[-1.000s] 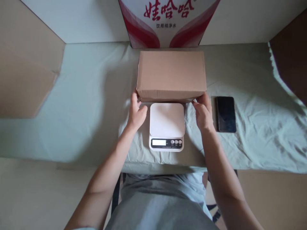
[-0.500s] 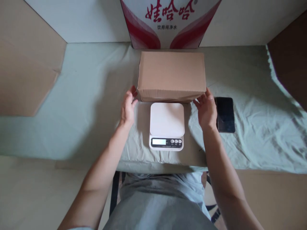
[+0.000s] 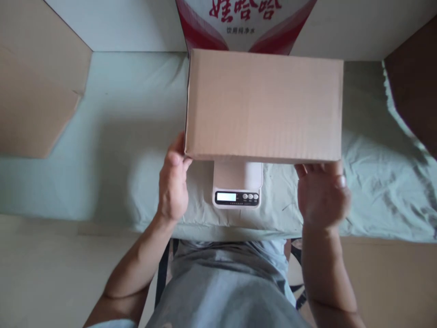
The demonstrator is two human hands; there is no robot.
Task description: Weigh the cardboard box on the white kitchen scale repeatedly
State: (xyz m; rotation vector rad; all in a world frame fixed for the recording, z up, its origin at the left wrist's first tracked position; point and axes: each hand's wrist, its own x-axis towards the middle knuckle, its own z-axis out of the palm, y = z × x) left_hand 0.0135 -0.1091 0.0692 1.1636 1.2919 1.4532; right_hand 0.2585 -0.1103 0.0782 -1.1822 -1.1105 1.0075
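Observation:
A brown cardboard box [image 3: 264, 105] is held up in the air between my two hands. My left hand [image 3: 174, 182] grips its left side near the lower front corner, some of its fingers out of sight behind the box. Under the right front corner is my right hand [image 3: 322, 196], palm up, its fingertips hidden below the box. A white kitchen scale [image 3: 237, 177] lies on the cloth beneath, its rear part covered from view by the box. Its display glows, but I cannot read a number.
A pale green cloth [image 3: 153, 146] covers the table. Behind stands a white and red printed carton [image 3: 241, 38] against a white panel [image 3: 129, 27]. Cardboard panels rise at the left [image 3: 37, 91] and right [image 3: 414, 86].
Both hands have taken hold of the box and lifted it off the cloth, toward the camera and slightly right. The phone at the right is now hidden behind the box and right hand.

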